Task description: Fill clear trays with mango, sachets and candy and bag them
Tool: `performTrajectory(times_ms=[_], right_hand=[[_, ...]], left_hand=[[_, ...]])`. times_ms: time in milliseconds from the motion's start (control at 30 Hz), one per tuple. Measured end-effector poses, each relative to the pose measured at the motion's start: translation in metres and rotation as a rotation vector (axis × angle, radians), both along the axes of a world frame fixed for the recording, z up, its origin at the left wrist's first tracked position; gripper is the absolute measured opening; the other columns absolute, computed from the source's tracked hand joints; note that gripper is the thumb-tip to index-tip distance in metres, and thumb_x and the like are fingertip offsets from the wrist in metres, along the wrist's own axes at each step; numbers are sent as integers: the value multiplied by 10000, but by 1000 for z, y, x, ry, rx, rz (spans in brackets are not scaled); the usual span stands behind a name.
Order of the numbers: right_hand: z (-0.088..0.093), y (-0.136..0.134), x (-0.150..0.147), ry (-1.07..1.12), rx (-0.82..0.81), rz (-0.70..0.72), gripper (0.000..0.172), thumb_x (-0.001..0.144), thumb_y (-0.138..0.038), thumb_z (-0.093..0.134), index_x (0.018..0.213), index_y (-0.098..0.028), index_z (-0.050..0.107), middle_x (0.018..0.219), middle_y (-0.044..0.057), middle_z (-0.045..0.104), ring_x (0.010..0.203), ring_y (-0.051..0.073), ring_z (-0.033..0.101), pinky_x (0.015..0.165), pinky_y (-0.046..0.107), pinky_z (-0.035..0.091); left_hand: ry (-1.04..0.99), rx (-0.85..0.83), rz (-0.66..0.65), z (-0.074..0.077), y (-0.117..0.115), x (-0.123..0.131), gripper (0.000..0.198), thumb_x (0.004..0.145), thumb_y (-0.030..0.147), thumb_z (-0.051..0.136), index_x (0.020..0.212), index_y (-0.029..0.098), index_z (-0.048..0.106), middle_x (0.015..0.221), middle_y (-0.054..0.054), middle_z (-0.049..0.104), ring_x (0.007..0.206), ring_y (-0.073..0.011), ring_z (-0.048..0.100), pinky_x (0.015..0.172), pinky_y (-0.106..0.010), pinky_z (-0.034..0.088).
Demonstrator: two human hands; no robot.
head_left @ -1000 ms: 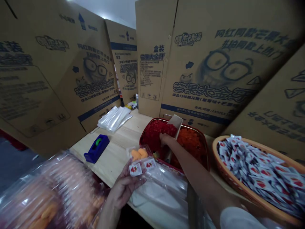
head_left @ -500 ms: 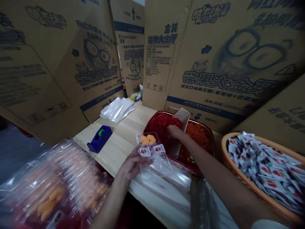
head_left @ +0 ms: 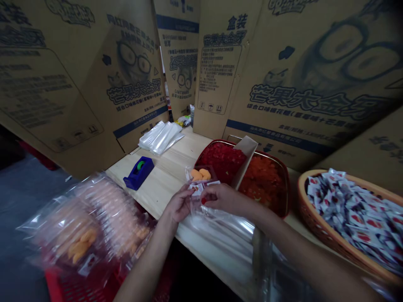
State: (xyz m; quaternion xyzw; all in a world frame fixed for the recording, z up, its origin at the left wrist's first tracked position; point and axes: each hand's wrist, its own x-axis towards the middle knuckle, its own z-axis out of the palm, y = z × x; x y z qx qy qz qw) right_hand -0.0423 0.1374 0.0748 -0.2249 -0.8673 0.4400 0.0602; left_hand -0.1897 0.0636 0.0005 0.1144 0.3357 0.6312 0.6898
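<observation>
My left hand (head_left: pixel 180 205) pinches the edge of a clear plastic bag (head_left: pixel 201 212). Inside its clear packaging, orange puffy sweets (head_left: pixel 200 174) lie at the far end, with small white sachets (head_left: pixel 197 188) beside them. My right hand (head_left: pixel 225 198) is over the bag, fingers closed on a small red piece (head_left: pixel 203 201). Beyond it, a red-rimmed tray (head_left: pixel 287 184) holds red pieces (head_left: pixel 220 159) on the left and orange-red pieces (head_left: pixel 262 178) on the right. A white cardboard divider (head_left: pixel 247 157) stands between them.
A wicker basket (head_left: pixel 304 197) of sachets stands at the right. A blue tape dispenser (head_left: pixel 138 173) and flat clear bags (head_left: pixel 160 137) lie on the wooden table (head_left: pixel 171 161). Filled bags (head_left: pixel 107 214) sit in a red crate (head_left: pixel 72 287) at left. Large cartons (head_left: pixel 233 84) wall the back.
My right hand has come from the tray of red pieces back to the bag, carrying a red piece. My left hand still grips the bag. The view has shifted slightly.
</observation>
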Motion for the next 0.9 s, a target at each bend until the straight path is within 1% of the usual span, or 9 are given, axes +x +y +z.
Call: performTrajectory(times_ms=[67, 167, 300, 500, 600, 667, 767, 833, 900], right_hand=[[-7, -6, -5, -8, 51, 2, 108, 664, -57, 580, 711, -146, 618, 619, -40, 555, 576, 82, 471, 540, 182, 330], [-16, -7, -8, 16, 66, -15, 98, 662, -48, 593, 672, -144, 580, 606, -44, 532, 571, 83, 460, 538, 183, 317], [-21, -5, -5, 79, 85, -56, 114, 654, -59, 611, 667, -151, 544, 638, -44, 528, 598, 88, 470, 557, 186, 327], [-23, 1, 6, 41, 120, -184, 136, 640, -52, 606, 697, -156, 539, 669, -39, 550, 618, 100, 487, 557, 192, 330], [-26, 3, 9, 59, 118, -138, 184, 633, -18, 594, 745, -162, 574, 698, -38, 561, 645, 104, 500, 581, 196, 340], [-28, 3, 8, 64, 128, -118, 154, 640, -37, 616, 725, -162, 588, 697, -31, 558, 665, 112, 507, 601, 202, 349], [-24, 0, 7, 61, 175, -159, 104, 654, -95, 646, 656, -152, 559, 696, -15, 549, 668, 119, 508, 599, 210, 355], [-17, 1, 10, 75, 219, -208, 83, 690, -141, 628, 664, -156, 551, 721, -4, 558, 674, 120, 516, 603, 214, 367], [-8, 8, 20, 63, 300, -309, 41, 746, -192, 577, 718, -164, 565, 767, 14, 582, 705, 127, 536, 627, 221, 383]], left_hand=[[-6, 1, 11, 1, 0, 1, 409, 750, 59, 530, 1139, 176, 485, 890, -54, 639, 745, -170, 636, 725, -347, 512], [-18, 15, 10, 0, 0, 2, 390, 740, 53, 540, 1110, 172, 504, 860, -46, 640, 712, -162, 633, 713, -340, 513], [-27, 20, 18, -1, 0, 1, 382, 733, 43, 542, 1089, 178, 512, 846, -36, 641, 697, -159, 634, 732, -356, 510], [-19, 21, -6, -2, 0, -1, 359, 738, 62, 558, 1079, 166, 516, 951, -75, 646, 825, -206, 640, 796, -401, 492], [-21, 31, -7, -4, 1, -1, 366, 731, 69, 574, 1079, 168, 522, 981, -82, 645, 863, -221, 635, 806, -415, 491], [-11, 41, -2, -5, 1, 0, 362, 731, 73, 578, 1077, 166, 526, 985, -83, 646, 867, -221, 634, 804, -417, 493], [0, 52, 2, -5, 1, 0, 353, 739, 75, 570, 1079, 158, 523, 986, -90, 647, 865, -219, 634, 799, -410, 498], [5, 38, 0, -4, 1, 0, 351, 744, 76, 564, 1083, 156, 518, 973, -90, 650, 840, -217, 640, 775, -399, 508], [11, 20, -4, -2, 0, 0, 371, 745, 76, 562, 1102, 164, 506, 977, -89, 651, 827, -220, 645, 755, -396, 515]])
